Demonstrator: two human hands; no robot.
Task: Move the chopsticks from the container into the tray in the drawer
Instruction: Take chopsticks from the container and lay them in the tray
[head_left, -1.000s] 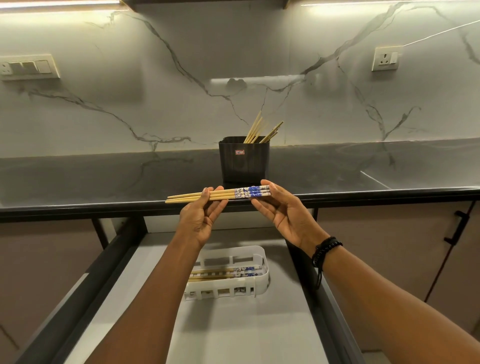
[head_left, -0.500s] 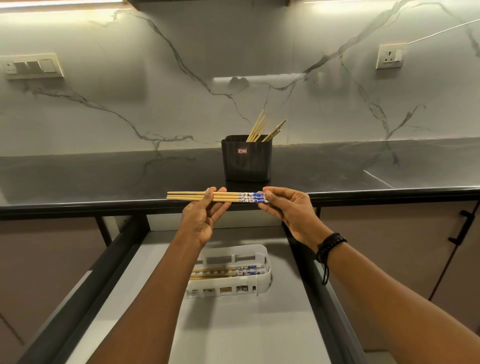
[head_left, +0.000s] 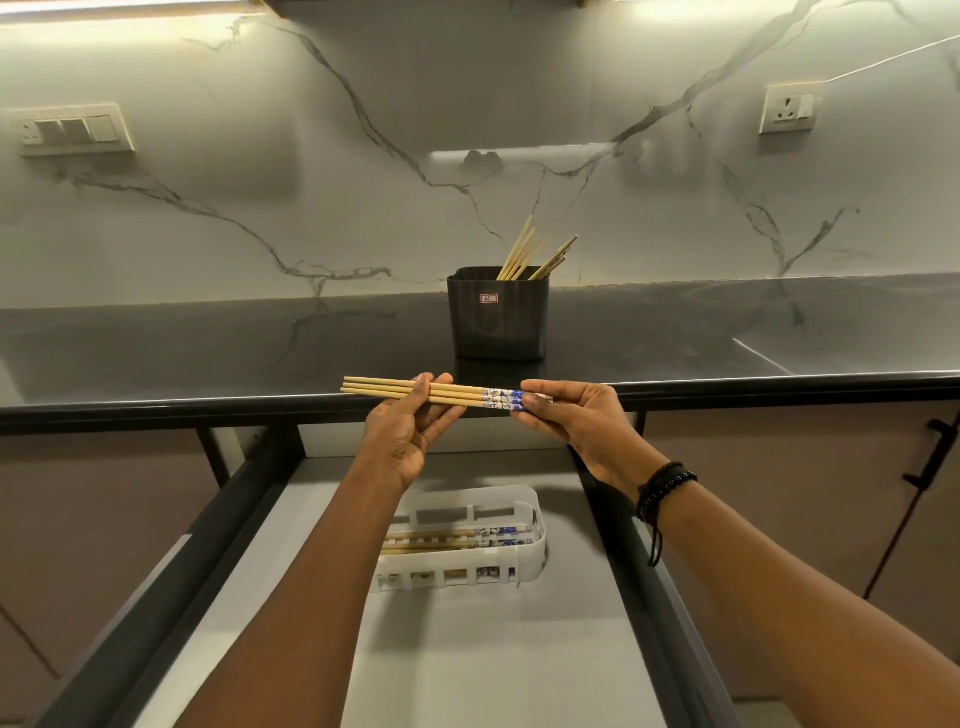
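A small bundle of wooden chopsticks (head_left: 457, 392) with blue-patterned ends lies level in the air over the counter's front edge. My left hand (head_left: 408, 431) pinches the plain part between thumb and fingers. My right hand (head_left: 571, 415) grips the blue-patterned end. Behind them a black container (head_left: 497, 317) stands on the counter with several more chopsticks (head_left: 530, 254) leaning out of it. Below, a white slotted tray (head_left: 519, 564) sits in the open drawer (head_left: 467, 649) and holds several chopsticks (head_left: 467, 538) lying flat.
The dark counter (head_left: 208, 353) runs the full width, with a marble backsplash behind. Black drawer rails (head_left: 634, 571) flank the drawer. A cabinet door with a black handle (head_left: 930, 452) is at the right. Wall sockets sit at upper left and upper right.
The bundle has levelled out and dropped a little toward the counter edge. My right hand has gone from open fingers under the patterned end to fingers closed round it.
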